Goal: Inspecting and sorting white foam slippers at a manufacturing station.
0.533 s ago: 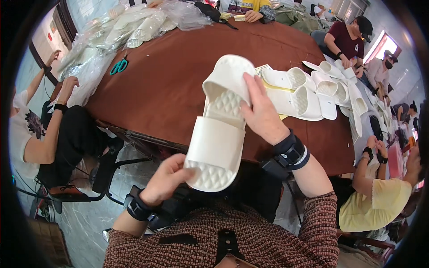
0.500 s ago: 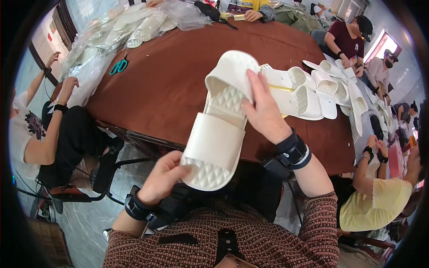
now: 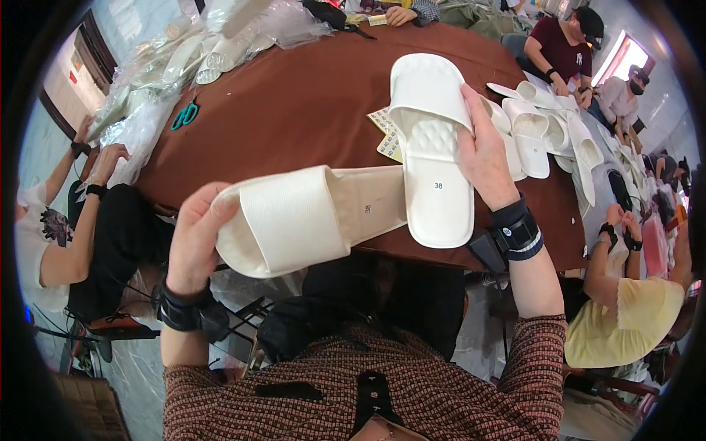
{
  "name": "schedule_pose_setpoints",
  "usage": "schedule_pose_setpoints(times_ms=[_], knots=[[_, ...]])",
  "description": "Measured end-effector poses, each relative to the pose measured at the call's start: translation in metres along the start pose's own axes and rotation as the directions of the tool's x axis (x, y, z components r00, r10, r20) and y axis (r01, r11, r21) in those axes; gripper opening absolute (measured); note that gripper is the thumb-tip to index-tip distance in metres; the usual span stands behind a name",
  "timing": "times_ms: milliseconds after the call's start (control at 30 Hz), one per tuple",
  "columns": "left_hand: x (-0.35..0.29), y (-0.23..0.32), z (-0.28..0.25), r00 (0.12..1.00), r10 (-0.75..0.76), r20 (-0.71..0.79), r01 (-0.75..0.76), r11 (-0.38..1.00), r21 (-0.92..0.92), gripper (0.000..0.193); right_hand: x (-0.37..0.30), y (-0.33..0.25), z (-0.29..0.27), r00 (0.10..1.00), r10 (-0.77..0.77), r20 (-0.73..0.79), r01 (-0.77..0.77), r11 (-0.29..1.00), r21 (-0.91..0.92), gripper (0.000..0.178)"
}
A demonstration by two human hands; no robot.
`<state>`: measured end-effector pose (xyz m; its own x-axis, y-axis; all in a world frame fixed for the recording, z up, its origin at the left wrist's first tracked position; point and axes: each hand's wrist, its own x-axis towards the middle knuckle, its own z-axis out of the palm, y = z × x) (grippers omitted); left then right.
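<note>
My left hand grips a white slipper by its toe end. The slipper lies nearly sideways, its heel pointing right. A second white slipper stands nearly upright in my right hand, which is closed on the edge of its strap. Its heel is towards me and overlaps the heel end of the first one. Each insole carries a small printed mark, and quilted padding shows under the strap of the right slipper. Behind that slipper, pale yellow sticker sheets lie partly hidden on the brown tabletop.
Teal-handled scissors lie at the table's left. Plastic-wrapped slippers are heaped at the far left. More white slippers lie on the right, past my right hand. People sit along both sides, one in a yellow top.
The two slippers, earlier overlapping in one upright stack, are now spread apart. My left hand has swung its slipper left and sideways; my right hand has moved right with the other.
</note>
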<state>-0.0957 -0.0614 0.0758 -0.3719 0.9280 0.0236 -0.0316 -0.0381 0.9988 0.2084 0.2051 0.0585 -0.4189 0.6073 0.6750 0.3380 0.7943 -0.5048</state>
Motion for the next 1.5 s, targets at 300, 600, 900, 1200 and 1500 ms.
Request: schedule_pose_setpoints(times_ms=[300, 600, 900, 1200, 1500], knots=[[0.123, 0.065, -0.029, 0.958, 0.0, 0.287, -0.093, 0.945, 0.313, 0.023, -0.004, -0.012, -0.003, 0.992, -0.08, 0.095, 0.075, 0.996, 0.054, 0.056], [0.202, 0.071, 0.021, 0.813, -0.018, 0.582, -0.433, 0.65, 0.625, 0.021, -0.009, -0.014, 0.023, 0.97, -0.168, 0.176, 0.159, 0.985, 0.066, 0.055], [0.223, 0.002, 0.043, 0.862, 0.185, 0.472, -0.482, 0.589, 0.649, 0.033, -0.023, -0.014, 0.028, 0.931, -0.12, 0.345, 0.199, 0.959, -0.203, 0.055], [0.082, -0.009, 0.024, 0.746, 0.509, 0.429, -0.621, 0.298, 0.725, 0.029, -0.03, -0.021, 0.012, 0.945, -0.095, 0.314, 0.146, 0.979, -0.143, 0.037], [0.023, -0.079, 0.039, 0.866, 0.495, 0.076, -0.39, 0.571, 0.723, 0.037, -0.064, -0.054, 0.019, 0.952, 0.043, 0.304, -0.112, 0.97, 0.213, 0.026]])
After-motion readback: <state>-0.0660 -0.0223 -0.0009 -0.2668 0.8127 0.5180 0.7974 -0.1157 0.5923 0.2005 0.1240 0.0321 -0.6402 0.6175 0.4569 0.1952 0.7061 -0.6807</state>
